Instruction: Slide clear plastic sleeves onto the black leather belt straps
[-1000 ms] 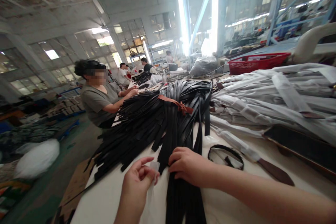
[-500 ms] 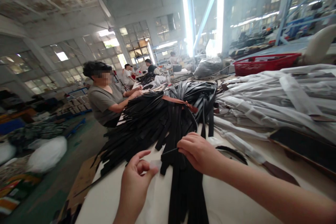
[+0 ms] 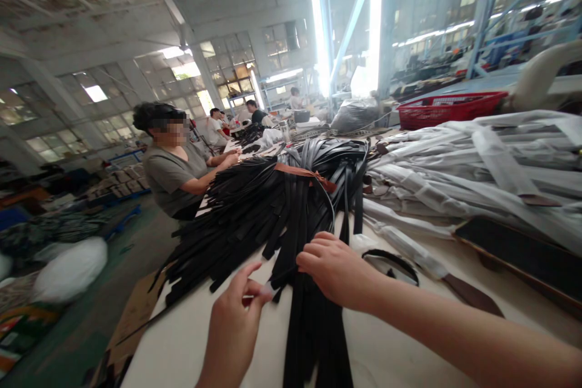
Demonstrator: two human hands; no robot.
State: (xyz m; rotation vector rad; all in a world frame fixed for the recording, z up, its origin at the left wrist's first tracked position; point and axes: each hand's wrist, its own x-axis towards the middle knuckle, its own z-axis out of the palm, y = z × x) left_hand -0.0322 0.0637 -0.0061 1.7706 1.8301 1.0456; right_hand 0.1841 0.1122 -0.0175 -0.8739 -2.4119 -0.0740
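The left hand (image 3: 231, 330) sits at 7 o'clock, its grip closed on a scrap of clear film (image 3: 267, 292). The right hand (image 3: 334, 270), grip loosely open, rests on black leather straps (image 3: 313, 339) at 12 o'clock, their ends fanned across the white surface (image 3: 364, 357) within easy reach. A brown band (image 3: 304, 174) binds the bundle, seemingly to keep it together. Wrapped belts (image 3: 454, 176) lie at 2 o'clock.

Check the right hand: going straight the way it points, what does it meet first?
The black belt strips just ahead of the right hand. Its fingertips look to be at or almost on them, though depth is hard to judge from this view.
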